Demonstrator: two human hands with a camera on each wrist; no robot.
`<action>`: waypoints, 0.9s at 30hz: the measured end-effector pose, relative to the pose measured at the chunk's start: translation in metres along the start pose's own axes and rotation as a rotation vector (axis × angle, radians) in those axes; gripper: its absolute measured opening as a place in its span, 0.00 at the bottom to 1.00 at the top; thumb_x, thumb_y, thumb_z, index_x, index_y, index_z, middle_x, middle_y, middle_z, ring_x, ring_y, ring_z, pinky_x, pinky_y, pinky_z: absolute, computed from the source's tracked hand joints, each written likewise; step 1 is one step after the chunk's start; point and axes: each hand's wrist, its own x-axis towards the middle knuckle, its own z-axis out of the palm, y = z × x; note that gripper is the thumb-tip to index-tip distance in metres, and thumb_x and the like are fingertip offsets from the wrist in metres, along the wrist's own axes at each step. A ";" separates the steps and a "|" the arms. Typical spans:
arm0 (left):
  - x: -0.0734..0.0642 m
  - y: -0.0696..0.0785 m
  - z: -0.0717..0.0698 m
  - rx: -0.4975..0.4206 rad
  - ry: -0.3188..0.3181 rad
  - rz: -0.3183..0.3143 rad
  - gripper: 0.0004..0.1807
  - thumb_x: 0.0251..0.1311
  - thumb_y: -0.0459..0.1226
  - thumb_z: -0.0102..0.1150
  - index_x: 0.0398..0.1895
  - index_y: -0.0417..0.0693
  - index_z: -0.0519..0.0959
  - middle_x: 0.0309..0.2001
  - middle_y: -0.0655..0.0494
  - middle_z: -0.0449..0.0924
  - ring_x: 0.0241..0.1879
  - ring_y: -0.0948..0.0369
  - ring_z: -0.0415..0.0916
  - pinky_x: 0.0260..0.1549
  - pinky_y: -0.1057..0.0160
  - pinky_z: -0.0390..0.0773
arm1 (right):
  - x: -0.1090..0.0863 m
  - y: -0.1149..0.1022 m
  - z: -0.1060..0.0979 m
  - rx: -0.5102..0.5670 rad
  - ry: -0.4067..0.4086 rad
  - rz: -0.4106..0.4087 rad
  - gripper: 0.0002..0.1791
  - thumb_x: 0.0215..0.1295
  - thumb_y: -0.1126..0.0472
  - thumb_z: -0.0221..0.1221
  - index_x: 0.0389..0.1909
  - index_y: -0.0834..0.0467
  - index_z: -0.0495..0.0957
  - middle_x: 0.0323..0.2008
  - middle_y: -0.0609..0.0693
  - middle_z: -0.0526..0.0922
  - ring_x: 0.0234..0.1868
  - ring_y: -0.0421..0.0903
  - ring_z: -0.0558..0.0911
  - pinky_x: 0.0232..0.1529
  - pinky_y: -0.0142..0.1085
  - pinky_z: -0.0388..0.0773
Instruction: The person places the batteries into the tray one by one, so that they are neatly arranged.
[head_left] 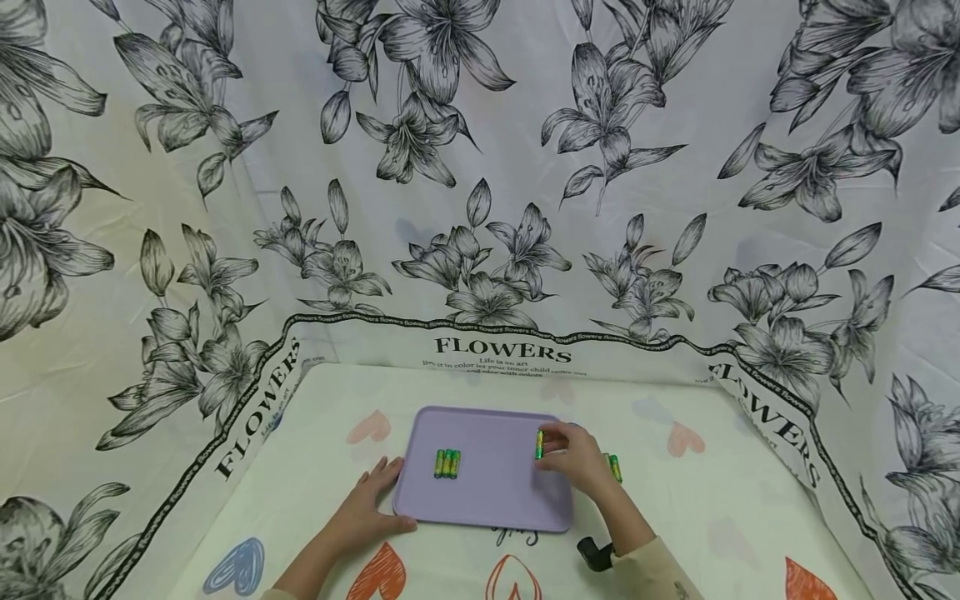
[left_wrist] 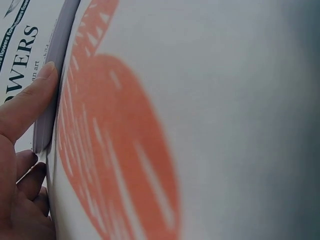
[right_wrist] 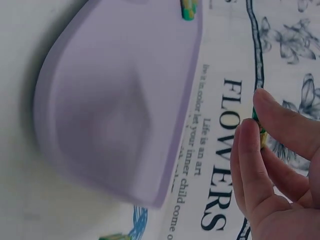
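Note:
A lilac tray (head_left: 495, 500) lies on the patterned cloth. Three green and yellow batteries (head_left: 447, 463) stand out on its left half, side by side in a row. My left hand (head_left: 363, 512) rests at the tray's left edge, and in the left wrist view its thumb (left_wrist: 31, 102) touches the outer rim. Over the right part of the tray, my right hand (head_left: 576, 458) pinches one battery (head_left: 539, 445) between thumb and fingertips. The fingers mostly cover that battery in the right wrist view.
More batteries (head_left: 616, 468) lie on the cloth right of the tray, partly hidden by the right hand. A black device (head_left: 595, 553) sits at the right wrist. Flower-printed curtain (head_left: 495, 250) hangs behind and along both sides of the table.

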 end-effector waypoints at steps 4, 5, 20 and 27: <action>0.001 0.003 0.001 -0.007 -0.009 0.007 0.64 0.35 0.59 0.80 0.79 0.53 0.59 0.80 0.46 0.53 0.79 0.40 0.43 0.76 0.35 0.43 | 0.000 -0.007 0.007 0.009 -0.022 -0.007 0.31 0.49 0.66 0.76 0.57 0.62 0.80 0.43 0.49 0.86 0.42 0.44 0.85 0.41 0.39 0.85; 0.001 0.004 0.002 -0.007 -0.011 0.008 0.64 0.36 0.60 0.80 0.79 0.53 0.59 0.80 0.46 0.53 0.79 0.39 0.42 0.76 0.34 0.43 | 0.000 -0.008 0.009 0.006 -0.027 -0.019 0.31 0.48 0.66 0.76 0.57 0.62 0.80 0.42 0.49 0.86 0.42 0.44 0.85 0.41 0.39 0.85; 0.002 0.000 0.001 0.004 -0.004 0.015 0.64 0.36 0.61 0.79 0.79 0.52 0.59 0.80 0.43 0.50 0.79 0.36 0.42 0.75 0.32 0.44 | 0.023 -0.027 0.073 0.062 -0.135 -0.068 0.32 0.46 0.68 0.77 0.56 0.66 0.80 0.42 0.52 0.86 0.41 0.46 0.85 0.39 0.37 0.86; 0.002 0.001 0.000 0.010 -0.003 0.014 0.65 0.36 0.61 0.79 0.79 0.51 0.59 0.80 0.42 0.50 0.79 0.36 0.42 0.75 0.33 0.43 | 0.029 -0.028 0.098 0.054 -0.116 -0.062 0.32 0.43 0.69 0.78 0.54 0.67 0.81 0.40 0.52 0.86 0.38 0.43 0.86 0.39 0.35 0.86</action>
